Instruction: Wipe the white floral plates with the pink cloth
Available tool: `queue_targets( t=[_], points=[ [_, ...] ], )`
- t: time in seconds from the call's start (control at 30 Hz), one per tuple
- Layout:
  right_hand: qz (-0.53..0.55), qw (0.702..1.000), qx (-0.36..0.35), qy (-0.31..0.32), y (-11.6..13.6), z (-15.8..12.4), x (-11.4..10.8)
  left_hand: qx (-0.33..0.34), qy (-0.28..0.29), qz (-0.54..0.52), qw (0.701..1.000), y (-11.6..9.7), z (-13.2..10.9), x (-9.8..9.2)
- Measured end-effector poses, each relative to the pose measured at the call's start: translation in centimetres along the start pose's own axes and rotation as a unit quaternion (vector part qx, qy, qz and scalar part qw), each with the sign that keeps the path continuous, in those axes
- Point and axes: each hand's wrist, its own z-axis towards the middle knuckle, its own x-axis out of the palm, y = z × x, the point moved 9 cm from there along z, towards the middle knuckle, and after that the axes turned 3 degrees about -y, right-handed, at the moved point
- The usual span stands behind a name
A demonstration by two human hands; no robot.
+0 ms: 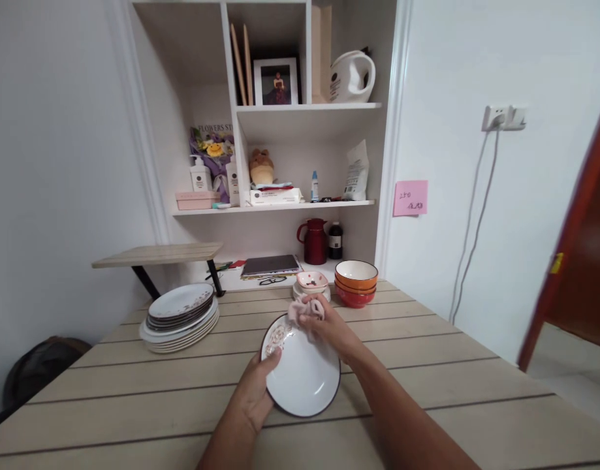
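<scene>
A white plate [304,375] with a dark rim and a floral print near its far left edge is tilted up over the wooden table [451,391]. My left hand [255,391] grips its left rim, thumb on the face. Bunched in the closed fingers of my right hand [329,326] is a pink cloth [302,309], pressed against the plate's far edge.
A stack of plates [181,316] sits at the left of the table. Small pink bowls [312,284] and stacked orange and red bowls [356,282] stand behind the plate. Shelves [304,111] with bottles, a red jug [314,241] and a notebook rise beyond. A cable hangs on the right wall.
</scene>
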Motion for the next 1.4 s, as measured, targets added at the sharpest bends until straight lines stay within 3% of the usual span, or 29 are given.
queue_targets(
  t=[0.1,0.2,0.33,0.4,0.47,0.53,0.63,0.73,0.8,0.87,0.97,1.03,1.13,1.2,1.3,1.4],
  points=[
    [0.007,0.998,-0.011,-0.056,-0.5,0.5,-1.1,0.004,-0.013,-0.035,0.999,0.1,0.3,0.1],
    [0.003,0.997,0.021,-0.075,-1.8,0.4,-1.0,0.033,-0.084,-0.08,0.993,-1.0,0.8,-1.7],
    [-0.035,0.992,0.118,0.041,-4.5,-0.9,2.9,0.134,-0.224,-0.131,0.957,-3.7,0.6,-6.1],
    [-0.075,0.977,0.156,0.121,-5.5,-2.1,5.2,0.152,-0.248,-0.14,0.947,-4.4,0.5,-7.3],
    [-0.083,0.972,0.152,0.158,-5.2,-2.6,6.5,0.148,-0.253,-0.142,0.946,-4.3,0.6,-7.6],
    [-0.051,0.986,0.103,0.124,-3.7,-2.0,6.2,0.135,-0.25,-0.141,0.948,-3.9,0.6,-7.3],
    [0.009,1.0,0.008,-0.019,-0.9,-0.7,3.1,0.109,-0.224,-0.14,0.958,-2.7,0.6,-5.9],
    [-0.068,0.991,-0.049,-0.102,0.4,-0.1,0.6,0.058,-0.176,-0.124,0.975,-1.1,0.6,-4.0],
    [-0.202,0.971,-0.083,-0.093,0.9,0.0,0.6,0.035,-0.148,-0.11,0.982,-0.4,0.6,-3.1],
    [-0.346,0.932,-0.094,-0.058,0.5,-0.1,1.4,0.027,-0.117,-0.102,0.987,-0.1,0.7,-2.4],
    [-0.498,0.866,-0.04,0.028,-1.5,-0.5,2.6,0.027,-0.071,-0.102,0.992,0.0,1.0,-1.7],
    [-0.531,0.841,-0.005,0.098,-2.8,-1.1,3.3,0.031,-0.053,-0.109,0.992,-0.1,1.2,-1.5],
    [-0.524,0.832,-0.017,0.179,-3.2,-2.0,4.2,0.035,-0.049,-0.117,0.991,-0.2,1.3,-1.6],
    [-0.511,0.836,-0.051,0.193,-2.7,-2.3,4.6,0.033,-0.053,-0.116,0.991,-0.2,1.2,-1.7],
    [-0.478,0.856,-0.094,0.172,-1.9,-2.2,5.5,0.026,-0.045,-0.111,0.992,0.0,1.2,-1.5],
    [-0.472,0.868,-0.105,0.111,-1.4,-1.2,6.0,0.025,-0.024,-0.104,0.994,0.1,1.3,-1.1]
  ],
)
